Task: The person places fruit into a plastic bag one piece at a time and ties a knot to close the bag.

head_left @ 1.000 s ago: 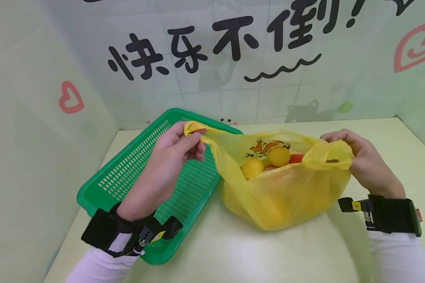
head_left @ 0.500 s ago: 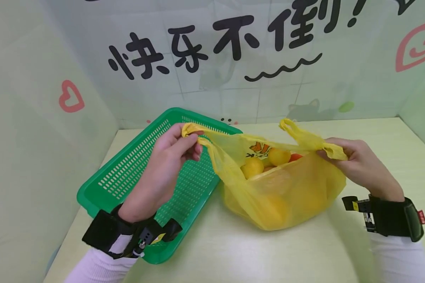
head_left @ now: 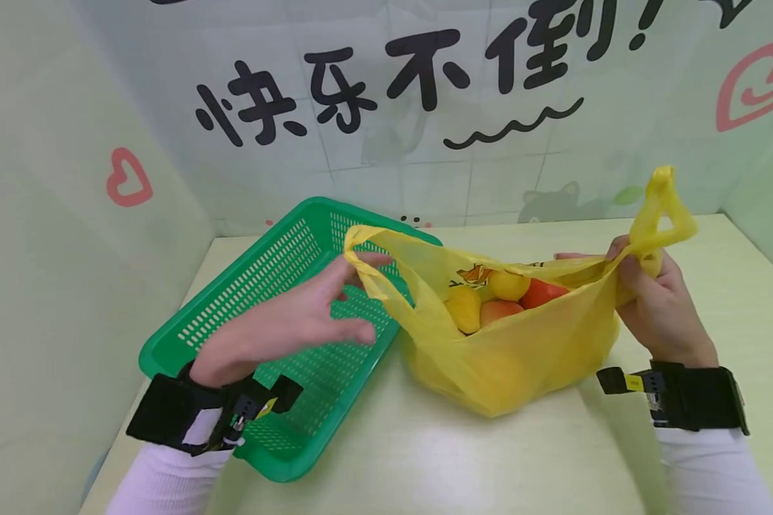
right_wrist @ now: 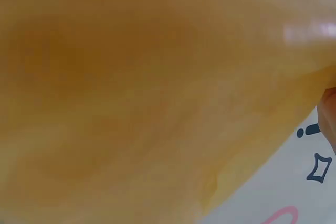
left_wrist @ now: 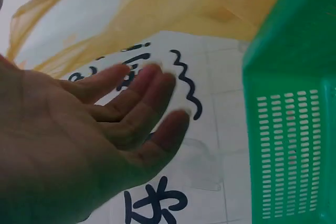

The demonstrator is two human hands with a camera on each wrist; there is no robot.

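Observation:
A yellow plastic bag (head_left: 515,372) stands on the table, its mouth gaping toward the back. Inside lie a lemon (head_left: 464,309), a round yellow fruit (head_left: 507,285), an orange-pink fruit (head_left: 499,312) and a red one (head_left: 542,292); the bag's film veils whatever is lower. My right hand (head_left: 663,311) pinches the bag's right handle (head_left: 647,236), whose loop sticks up above the fingers. My left hand (head_left: 296,315) is spread with thumb apart, fingertips right at the bag's left handle (head_left: 363,239). In the left wrist view that hand (left_wrist: 110,114) holds nothing.
Left of the bag a green perforated basket (head_left: 232,297) lies slantwise on the pale table (head_left: 419,458), partly beneath my left forearm. A printed wall sheet (head_left: 399,186) closes off the back. Yellow film (right_wrist: 157,103) fills most of the right wrist view.
My left hand has let go of the left handle and opened, dropping slightly. My right hand has drawn the right handle outward and up, so the bag's mouth shows more fruit.

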